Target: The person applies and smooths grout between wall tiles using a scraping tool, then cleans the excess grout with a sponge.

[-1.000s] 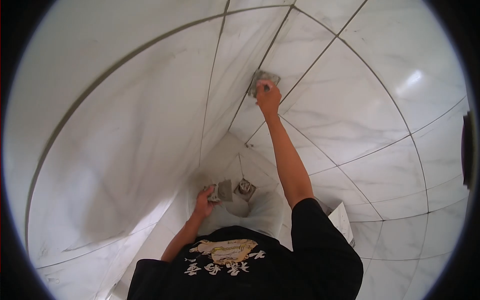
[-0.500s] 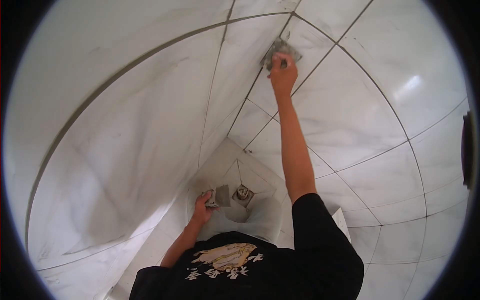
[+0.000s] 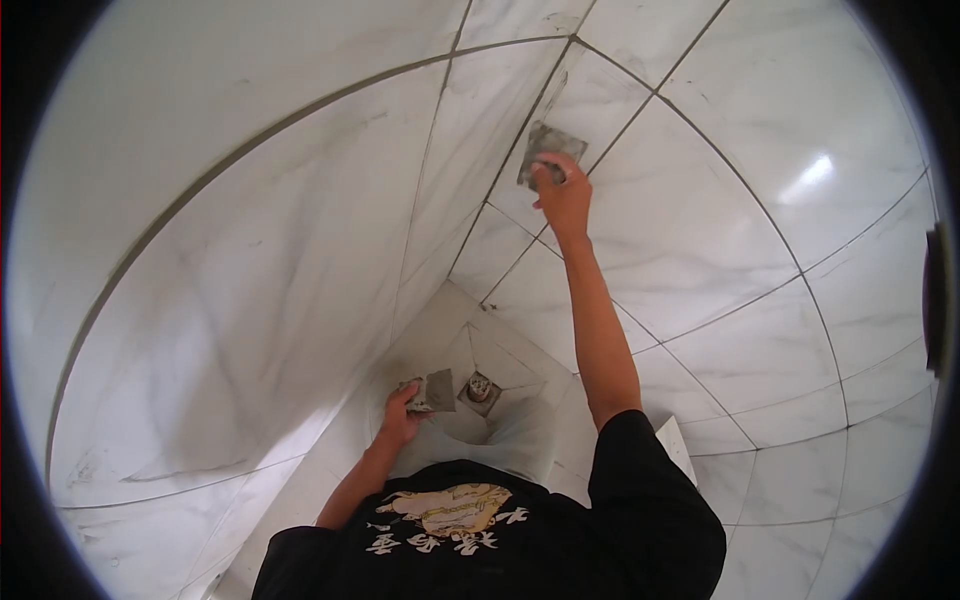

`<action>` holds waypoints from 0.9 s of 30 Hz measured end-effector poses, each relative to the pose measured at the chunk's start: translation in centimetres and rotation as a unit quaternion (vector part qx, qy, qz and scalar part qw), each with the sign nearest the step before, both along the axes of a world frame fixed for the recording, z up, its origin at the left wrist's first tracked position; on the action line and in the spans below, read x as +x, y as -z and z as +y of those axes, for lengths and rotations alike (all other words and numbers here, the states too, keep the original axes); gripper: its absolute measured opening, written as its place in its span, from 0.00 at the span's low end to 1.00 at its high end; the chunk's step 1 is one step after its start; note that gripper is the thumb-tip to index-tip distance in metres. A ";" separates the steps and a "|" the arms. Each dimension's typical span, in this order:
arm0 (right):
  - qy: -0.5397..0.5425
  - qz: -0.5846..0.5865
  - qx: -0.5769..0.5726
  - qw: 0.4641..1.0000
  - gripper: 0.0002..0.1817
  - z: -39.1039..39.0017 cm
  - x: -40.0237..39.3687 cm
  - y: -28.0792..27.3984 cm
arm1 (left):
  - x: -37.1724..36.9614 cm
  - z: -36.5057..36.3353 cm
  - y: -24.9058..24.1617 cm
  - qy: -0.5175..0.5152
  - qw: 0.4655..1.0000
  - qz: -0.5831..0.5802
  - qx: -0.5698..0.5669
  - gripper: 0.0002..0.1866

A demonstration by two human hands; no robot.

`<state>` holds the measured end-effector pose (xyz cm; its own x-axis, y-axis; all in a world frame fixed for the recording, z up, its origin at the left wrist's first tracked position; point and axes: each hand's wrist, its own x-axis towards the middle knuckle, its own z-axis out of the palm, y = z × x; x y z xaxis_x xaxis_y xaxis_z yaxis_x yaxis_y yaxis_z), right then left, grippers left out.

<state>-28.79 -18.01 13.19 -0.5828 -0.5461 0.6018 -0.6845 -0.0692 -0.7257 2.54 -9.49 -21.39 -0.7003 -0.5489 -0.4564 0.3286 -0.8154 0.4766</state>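
My right hand [image 3: 563, 197] is stretched up to the tiled wall and grips a flat grey square scraper [image 3: 556, 143]. The scraper lies against the white marbled tile, just right of the dark corner joint. Low down, near my body, my left hand [image 3: 402, 415] holds a second flat grey plate [image 3: 434, 390] with grey paste on its left part. Dark joint lines [image 3: 655, 92] run between the wall tiles. Some smears show on the tile above the scraper.
A drain opening with a round pipe [image 3: 479, 387] sits in the floor to the right of my left hand. Another tiled wall [image 3: 250, 290] rises on the left. A white panel edge [image 3: 675, 445] stands by my right sleeve, and a dark object [image 3: 934, 300] is at the far right.
My right hand and the scraper have moved down along the wall beside the corner joint. My left hand still holds its plate, in nearly the same place.
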 end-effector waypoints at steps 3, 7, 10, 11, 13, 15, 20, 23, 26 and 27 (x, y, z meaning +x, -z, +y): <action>-0.003 0.014 -0.065 0.998 0.09 0.2 -1.1 -3.4 | 0.0 -0.2 0.3 -0.004 1.000 0.012 0.006 0.17; -0.007 0.024 -0.106 0.994 0.10 -1.9 -1.9 -8.5 | 0.1 -0.2 -0.1 0.008 1.000 0.013 0.026 0.16; 0.000 0.064 -0.107 0.992 0.10 -4.0 -2.6 -10.6 | 0.1 -0.3 -0.7 -0.002 0.999 0.007 0.035 0.16; 0.016 0.057 -0.092 0.994 0.11 -4.5 -2.8 -11.0 | 0.1 -0.3 -0.7 -0.005 0.999 0.009 0.038 0.17; 0.016 0.061 -0.083 0.995 0.12 -5.4 -3.2 -10.4 | 0.3 -0.1 -0.8 -0.011 0.999 0.006 0.031 0.17; 0.035 0.018 -0.059 0.997 0.10 -5.8 -2.8 -8.5 | 0.3 -0.3 -0.5 -0.017 1.000 0.002 0.022 0.17; 0.075 0.043 -0.079 0.993 0.06 -7.4 -4.8 3.4 | 0.3 -0.5 -0.7 -0.013 0.999 0.010 0.044 0.18; 0.088 0.076 -0.078 0.990 0.05 -6.4 -3.5 11.2 | 0.3 -0.6 -1.0 -0.007 0.999 0.002 0.045 0.18; 0.059 -0.066 -0.013 0.996 0.05 -6.2 -3.2 16.2 | 0.0 -0.5 -0.5 -0.018 0.999 0.015 0.047 0.17; 0.063 -0.067 -0.012 0.996 0.05 -5.0 -3.4 17.5 | 0.2 -0.2 -0.1 -0.014 0.999 0.012 0.049 0.17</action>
<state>-32.21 -23.06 -4.35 -0.7221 -0.4504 0.5251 -0.5853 -0.0069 -0.8108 2.72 -9.69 -21.33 -0.6969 -0.5225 -0.4912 0.3629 -0.8478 0.3868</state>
